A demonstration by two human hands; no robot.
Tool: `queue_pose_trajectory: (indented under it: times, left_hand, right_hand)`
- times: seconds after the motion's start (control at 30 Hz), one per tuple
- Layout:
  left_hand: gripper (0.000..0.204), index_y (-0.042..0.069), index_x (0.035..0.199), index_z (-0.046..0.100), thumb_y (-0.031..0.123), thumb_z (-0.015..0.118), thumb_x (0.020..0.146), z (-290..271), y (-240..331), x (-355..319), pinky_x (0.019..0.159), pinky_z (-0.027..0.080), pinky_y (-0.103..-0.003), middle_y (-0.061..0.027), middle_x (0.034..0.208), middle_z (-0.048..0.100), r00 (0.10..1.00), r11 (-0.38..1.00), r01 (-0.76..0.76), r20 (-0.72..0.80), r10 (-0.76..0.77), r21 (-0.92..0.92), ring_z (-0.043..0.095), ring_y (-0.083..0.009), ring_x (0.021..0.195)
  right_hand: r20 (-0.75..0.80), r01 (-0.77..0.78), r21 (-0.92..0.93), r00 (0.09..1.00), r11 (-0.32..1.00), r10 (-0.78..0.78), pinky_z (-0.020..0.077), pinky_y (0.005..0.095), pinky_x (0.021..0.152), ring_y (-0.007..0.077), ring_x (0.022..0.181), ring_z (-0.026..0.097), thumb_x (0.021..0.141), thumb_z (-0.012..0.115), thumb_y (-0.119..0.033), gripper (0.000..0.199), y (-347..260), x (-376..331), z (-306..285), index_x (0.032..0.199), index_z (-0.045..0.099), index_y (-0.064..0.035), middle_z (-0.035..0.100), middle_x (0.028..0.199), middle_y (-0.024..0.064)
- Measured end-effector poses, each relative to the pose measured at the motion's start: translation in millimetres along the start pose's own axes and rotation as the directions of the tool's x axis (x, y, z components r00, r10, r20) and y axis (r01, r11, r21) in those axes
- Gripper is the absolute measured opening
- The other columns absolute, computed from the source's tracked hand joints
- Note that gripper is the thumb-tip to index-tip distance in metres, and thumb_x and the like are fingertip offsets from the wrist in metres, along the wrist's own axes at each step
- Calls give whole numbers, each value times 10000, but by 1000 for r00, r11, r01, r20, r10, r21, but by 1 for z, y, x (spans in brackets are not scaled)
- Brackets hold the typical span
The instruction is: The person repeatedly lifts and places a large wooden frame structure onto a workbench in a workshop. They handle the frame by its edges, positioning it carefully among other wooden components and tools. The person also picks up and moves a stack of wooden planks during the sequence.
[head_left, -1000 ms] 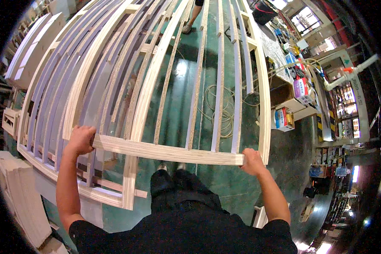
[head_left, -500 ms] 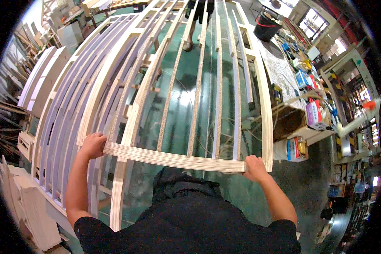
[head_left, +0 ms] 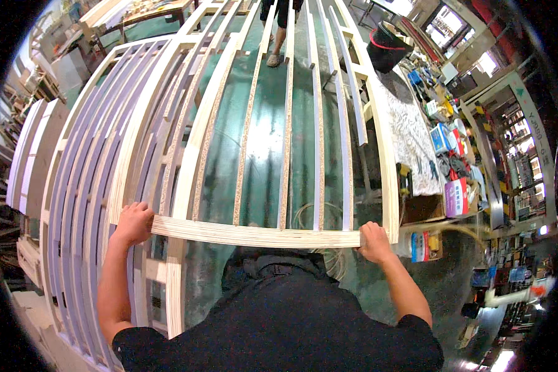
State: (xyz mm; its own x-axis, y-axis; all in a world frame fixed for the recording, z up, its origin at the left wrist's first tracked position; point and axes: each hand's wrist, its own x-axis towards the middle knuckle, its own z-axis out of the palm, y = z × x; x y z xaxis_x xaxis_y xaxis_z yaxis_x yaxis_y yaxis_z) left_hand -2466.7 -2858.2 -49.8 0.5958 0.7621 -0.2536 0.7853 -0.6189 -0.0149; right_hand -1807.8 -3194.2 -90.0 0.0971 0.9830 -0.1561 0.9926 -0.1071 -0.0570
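Wd frame (head_left: 260, 236) over grn flr (head_left: 266, 93), nr bench (head_left: 412, 136)

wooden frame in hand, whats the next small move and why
Perhaps firm up both grips before shifting the frame: the left hand and right hand hold only its near rail, toward the ends, and another person's legs show between its slats.

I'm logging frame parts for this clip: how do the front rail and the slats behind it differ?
The front rail runs crosswise, while the slats run lengthwise away from it. The rail is pale with fine stripes; the slats look speckled or greyish-purple. The left hand and right hand grip the rail near its ends; neither touches the slats. Both are long, narrow parts of one frame.
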Motion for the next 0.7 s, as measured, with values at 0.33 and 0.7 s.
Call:
queue_pose_trajectory:
  times: [0.33, 0.7]
  left_hand:
    - [381, 147, 959, 659, 215, 859, 641, -45, -43, 228, 882, 481, -462, -68, 1036, 610, 996, 997, -73, 57, 72, 23, 601, -304, 1057]
    - [239, 134, 931, 656, 189, 775, 731, -133, -61, 511, 878, 465, -496, -93, 1022, 599, 998, 999, -4, 64, 1, 41, 594, -331, 1064]
  right_hand:
    - [17, -20, 69, 1000, 997, 19, 468, 474, 910, 347, 1057, 579, 607, 865, -143, 548, 89, 211, -20, 1074, 581, -98, 563, 1054, 116]
    - [42, -51, 119, 998, 992, 46, 452, 476, 928, 351, 1087, 557, 600, 884, -146, 575, 209, 463, -58, 1099, 601, -95, 556, 1066, 117]
